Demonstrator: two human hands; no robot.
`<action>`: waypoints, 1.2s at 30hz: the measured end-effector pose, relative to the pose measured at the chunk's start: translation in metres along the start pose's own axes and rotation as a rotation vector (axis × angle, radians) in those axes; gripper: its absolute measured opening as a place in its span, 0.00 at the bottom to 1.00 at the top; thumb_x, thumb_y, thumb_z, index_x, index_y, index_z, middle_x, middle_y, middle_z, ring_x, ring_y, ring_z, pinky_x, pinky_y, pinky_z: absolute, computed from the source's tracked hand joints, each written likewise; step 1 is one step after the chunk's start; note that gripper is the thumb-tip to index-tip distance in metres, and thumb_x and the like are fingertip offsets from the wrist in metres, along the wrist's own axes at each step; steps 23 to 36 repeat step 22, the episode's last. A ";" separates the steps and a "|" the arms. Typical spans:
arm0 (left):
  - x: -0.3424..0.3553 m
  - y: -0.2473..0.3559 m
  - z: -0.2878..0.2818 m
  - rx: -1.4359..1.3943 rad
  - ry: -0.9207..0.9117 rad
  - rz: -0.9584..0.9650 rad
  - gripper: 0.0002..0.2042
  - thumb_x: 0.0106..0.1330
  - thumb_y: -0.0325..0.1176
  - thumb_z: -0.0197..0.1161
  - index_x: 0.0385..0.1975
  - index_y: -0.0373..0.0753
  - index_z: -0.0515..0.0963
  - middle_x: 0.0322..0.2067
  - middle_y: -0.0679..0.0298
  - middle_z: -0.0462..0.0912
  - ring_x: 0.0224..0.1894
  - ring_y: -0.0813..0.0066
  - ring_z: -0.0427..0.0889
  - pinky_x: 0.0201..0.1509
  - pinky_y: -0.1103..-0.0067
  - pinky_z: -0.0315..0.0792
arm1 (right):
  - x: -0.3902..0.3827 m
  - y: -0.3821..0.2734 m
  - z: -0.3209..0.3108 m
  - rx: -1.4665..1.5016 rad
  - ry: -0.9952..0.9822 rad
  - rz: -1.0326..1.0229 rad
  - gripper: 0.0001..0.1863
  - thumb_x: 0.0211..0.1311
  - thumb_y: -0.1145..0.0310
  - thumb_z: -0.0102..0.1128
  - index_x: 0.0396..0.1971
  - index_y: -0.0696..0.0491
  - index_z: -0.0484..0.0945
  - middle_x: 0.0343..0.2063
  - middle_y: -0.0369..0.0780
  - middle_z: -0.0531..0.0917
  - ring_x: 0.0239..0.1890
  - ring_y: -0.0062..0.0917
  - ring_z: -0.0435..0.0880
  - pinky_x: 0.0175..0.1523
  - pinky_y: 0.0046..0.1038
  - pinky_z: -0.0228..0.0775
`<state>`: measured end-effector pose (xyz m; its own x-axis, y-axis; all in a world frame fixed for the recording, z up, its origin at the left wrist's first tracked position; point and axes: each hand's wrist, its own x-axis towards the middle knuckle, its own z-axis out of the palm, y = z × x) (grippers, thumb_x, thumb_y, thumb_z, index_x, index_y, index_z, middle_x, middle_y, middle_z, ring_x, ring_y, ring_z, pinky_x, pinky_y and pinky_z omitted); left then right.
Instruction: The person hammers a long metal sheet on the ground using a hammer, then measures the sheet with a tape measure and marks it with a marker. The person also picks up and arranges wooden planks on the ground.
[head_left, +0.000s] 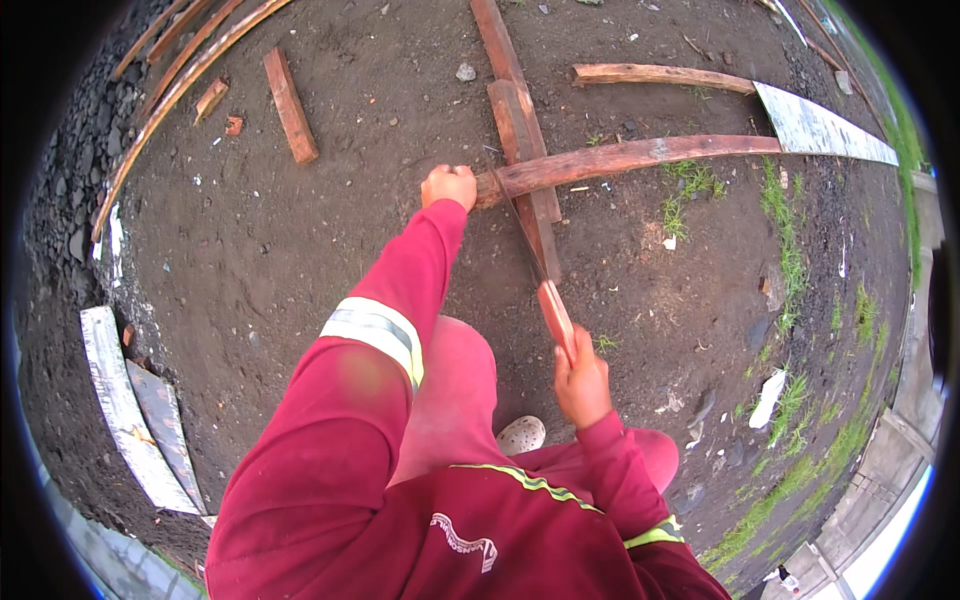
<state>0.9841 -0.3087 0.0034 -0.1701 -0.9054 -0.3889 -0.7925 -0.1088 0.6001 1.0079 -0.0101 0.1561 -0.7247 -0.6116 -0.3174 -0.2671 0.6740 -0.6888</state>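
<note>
A long reddish-brown wooden beam lies crosswise in front of me over other planks. My left hand is closed around its left end. My right hand grips the reddish handle of a hand saw. The thin blade, seen almost edge-on, crosses the beam a short way right of my left hand. How deep it sits in the wood I cannot tell. Below the beam, a short board and a longer plank run away from me, propping it near the cut.
Another beam lies farther off, its right end by a whitish panel. A short timber piece rests on the dirt at left. Long strips curve along the far left; white boards lie nearer. Grass grows at right.
</note>
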 end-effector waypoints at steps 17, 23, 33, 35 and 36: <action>0.001 -0.002 0.007 -0.003 0.068 0.017 0.17 0.54 0.41 0.50 0.34 0.34 0.78 0.35 0.43 0.78 0.42 0.46 0.77 0.49 0.65 0.69 | 0.083 -0.002 0.042 -0.046 0.064 -0.123 0.16 0.57 0.71 0.53 0.46 0.54 0.64 0.26 0.55 0.78 0.32 0.53 0.77 0.33 0.46 0.69; 0.000 0.000 0.000 0.002 0.031 0.034 0.17 0.54 0.41 0.50 0.34 0.35 0.78 0.35 0.43 0.78 0.42 0.46 0.77 0.49 0.64 0.69 | 0.076 -0.008 0.041 -0.060 -0.017 0.019 0.17 0.58 0.71 0.53 0.48 0.53 0.64 0.33 0.56 0.78 0.36 0.50 0.78 0.38 0.44 0.71; 0.000 0.000 0.000 0.002 0.031 0.034 0.17 0.54 0.41 0.50 0.34 0.35 0.78 0.35 0.43 0.78 0.42 0.46 0.77 0.49 0.64 0.69 | 0.076 -0.008 0.041 -0.060 -0.017 0.019 0.17 0.58 0.71 0.53 0.48 0.53 0.64 0.33 0.56 0.78 0.36 0.50 0.78 0.38 0.44 0.71; 0.000 0.000 0.000 0.002 0.031 0.034 0.17 0.54 0.41 0.50 0.34 0.35 0.78 0.35 0.43 0.78 0.42 0.46 0.77 0.49 0.64 0.69 | 0.076 -0.008 0.041 -0.060 -0.017 0.019 0.17 0.58 0.71 0.53 0.48 0.53 0.64 0.33 0.56 0.78 0.36 0.50 0.78 0.38 0.44 0.71; 0.000 0.000 0.000 0.002 0.031 0.034 0.17 0.54 0.41 0.50 0.34 0.35 0.78 0.35 0.43 0.78 0.42 0.46 0.77 0.49 0.64 0.69 | 0.076 -0.008 0.041 -0.060 -0.017 0.019 0.17 0.58 0.71 0.53 0.48 0.53 0.64 0.33 0.56 0.78 0.36 0.50 0.78 0.38 0.44 0.71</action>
